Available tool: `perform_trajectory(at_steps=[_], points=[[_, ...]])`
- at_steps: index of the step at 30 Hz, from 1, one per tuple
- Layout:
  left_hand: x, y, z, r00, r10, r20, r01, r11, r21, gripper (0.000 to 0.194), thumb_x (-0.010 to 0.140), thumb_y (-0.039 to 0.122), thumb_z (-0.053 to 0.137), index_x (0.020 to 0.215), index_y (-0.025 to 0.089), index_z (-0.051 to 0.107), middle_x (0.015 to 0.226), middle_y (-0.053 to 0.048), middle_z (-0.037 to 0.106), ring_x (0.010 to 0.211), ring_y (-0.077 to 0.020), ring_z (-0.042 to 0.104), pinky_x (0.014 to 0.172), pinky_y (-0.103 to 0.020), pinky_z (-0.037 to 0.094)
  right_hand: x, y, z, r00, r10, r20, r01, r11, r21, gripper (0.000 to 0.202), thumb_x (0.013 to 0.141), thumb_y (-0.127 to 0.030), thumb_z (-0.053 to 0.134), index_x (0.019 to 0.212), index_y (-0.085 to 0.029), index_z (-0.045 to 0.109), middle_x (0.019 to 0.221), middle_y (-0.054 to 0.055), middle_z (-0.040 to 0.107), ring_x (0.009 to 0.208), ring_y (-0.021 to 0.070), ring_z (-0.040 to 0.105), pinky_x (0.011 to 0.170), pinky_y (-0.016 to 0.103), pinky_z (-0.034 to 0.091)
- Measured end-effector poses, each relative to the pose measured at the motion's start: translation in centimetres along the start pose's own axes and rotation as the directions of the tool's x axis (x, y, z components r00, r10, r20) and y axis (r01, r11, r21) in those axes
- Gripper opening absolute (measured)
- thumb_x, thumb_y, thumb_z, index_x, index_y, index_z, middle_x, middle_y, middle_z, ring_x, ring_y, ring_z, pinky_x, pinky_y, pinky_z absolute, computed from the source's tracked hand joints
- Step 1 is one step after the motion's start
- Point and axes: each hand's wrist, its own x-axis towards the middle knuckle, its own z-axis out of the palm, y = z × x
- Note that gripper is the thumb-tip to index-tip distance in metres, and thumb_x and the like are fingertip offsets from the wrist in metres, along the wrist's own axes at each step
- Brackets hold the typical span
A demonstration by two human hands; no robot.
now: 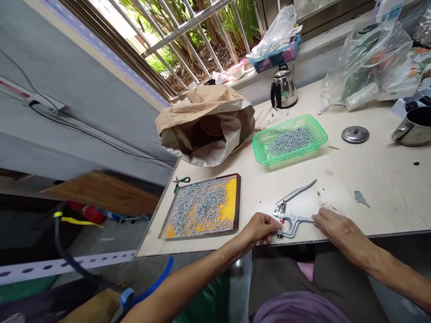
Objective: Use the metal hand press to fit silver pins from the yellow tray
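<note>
A pair of silver hand-press pliers, like snap-fastener pliers, lies on the table near its front edge, its handles spread apart and a spring and a red part at its head. My left hand is at the jaw end, thumb and forefinger pinched together; whatever they hold is too small to make out. At the end of the lower handle, my right hand has its fingers closed on the pliers. Left of them, a shallow tray with a yellow bottom holds many small silver metal pieces. Similar pieces fill part of a green plastic basket.
An open brown paper bag stands at the back left, with green-handled scissors near the left edge. Farther back are a steel kettle, a round lid, a steel pot and plastic bags.
</note>
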Motion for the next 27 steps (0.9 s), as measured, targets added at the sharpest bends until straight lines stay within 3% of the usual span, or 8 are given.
perform_trajectory(at_steps=[4,6,9,11,13,17,24,27], points=[[0.0,-0.1,0.0,0.998,-0.036,0.048,0.035,0.999,0.029,0.036,0.056,0.044,0.076,0.062,0.013,0.060,0.043,0.007,0.049,0.035,-0.0059,0.044,0.036,-0.018,0.030,0.3,0.1,-0.6,0.998,-0.019,0.057,0.018,1.000,0.005,0.022,0.091,-0.013,0.037,0.078,-0.021,0.053,0.079,0.005,0.056,0.068,0.0162,0.053,0.058,0.027,0.041],[-0.2,-0.1,0.1,0.998,-0.030,0.047,0.029,0.999,0.020,0.035,0.056,0.043,0.076,0.060,0.013,0.059,0.043,0.007,0.049,0.035,-0.0055,0.043,0.036,-0.018,0.031,0.9,0.9,-0.9,0.997,-0.042,0.069,0.043,0.999,-0.014,0.011,0.089,-0.023,0.048,0.095,-0.020,0.057,0.096,0.009,0.060,0.083,0.0202,0.057,0.067,0.031,0.046],[-0.6,-0.1,0.4,0.999,-0.018,0.036,0.018,1.000,-0.003,0.033,0.058,0.042,0.075,0.059,0.013,0.058,0.042,0.008,0.047,0.035,-0.0049,0.042,0.036,-0.018,0.032,2.6,2.5,-1.2,0.994,-0.047,0.094,0.057,0.993,-0.105,0.063,0.076,-0.042,0.066,0.130,-0.018,0.044,0.135,0.017,0.047,0.120,0.0339,0.044,0.088,0.045,0.044],[-0.8,-0.2,0.6,0.999,-0.018,0.029,0.018,1.000,-0.012,0.034,0.060,0.043,0.074,0.058,0.014,0.056,0.041,0.007,0.046,0.035,-0.0050,0.042,0.036,-0.018,0.032,4.0,3.3,-1.4,0.983,-0.041,0.181,0.068,0.987,-0.143,0.086,0.068,-0.051,0.071,0.138,-0.015,0.036,0.144,0.019,0.037,0.131,0.0393,0.031,0.095,0.052,0.039],[-0.9,-0.2,0.7,1.000,-0.012,0.028,0.012,1.000,-0.013,0.037,0.061,0.045,0.074,0.056,0.014,0.054,0.041,0.007,0.046,0.035,-0.0050,0.042,0.036,-0.018,0.032,5.2,3.6,-1.7,0.959,-0.048,0.279,0.094,0.984,-0.151,0.093,0.064,-0.056,0.072,0.139,-0.014,0.036,0.144,0.019,0.038,0.133,0.0404,0.027,0.099,0.054,0.035],[-0.8,-0.5,0.7,1.000,-0.001,0.027,0.002,1.000,-0.008,0.038,0.060,0.046,0.074,0.056,0.014,0.054,0.042,0.007,0.047,0.036,-0.0054,0.043,0.036,-0.018,0.033,6.3,2.7,-2.3,0.943,-0.035,0.331,0.106,0.974,-0.198,0.089,0.061,-0.051,0.074,0.135,-0.014,0.042,0.134,0.021,0.049,0.124,0.0396,0.040,0.098,0.057,0.033],[-0.7,-0.5,0.8,1.000,-0.006,0.021,0.006,1.000,-0.001,0.034,0.067,0.043,0.071,0.058,0.014,0.053,0.045,0.007,0.046,0.038,-0.0059,0.043,0.037,-0.018,0.034,5.3,1.8,-2.2,0.969,-0.129,0.212,0.174,0.962,-0.208,0.069,0.071,-0.040,0.069,0.133,-0.021,0.043,0.107,0.012,0.065,0.099,0.0293,0.056,0.088,0.047,0.035],[-1.5,-0.6,0.9,0.999,0.016,-0.032,-0.011,0.988,0.155,0.032,0.076,0.040,0.063,0.059,0.015,0.053,0.046,0.006,0.045,0.039,-0.0079,0.045,0.040,-0.021,0.037,4.7,1.8,-1.7,0.974,-0.138,0.179,0.175,0.962,-0.212,0.071,0.072,-0.034,0.070,0.135,-0.021,0.040,0.100,0.010,0.066,0.092,0.0273,0.057,0.086,0.046,0.034]])
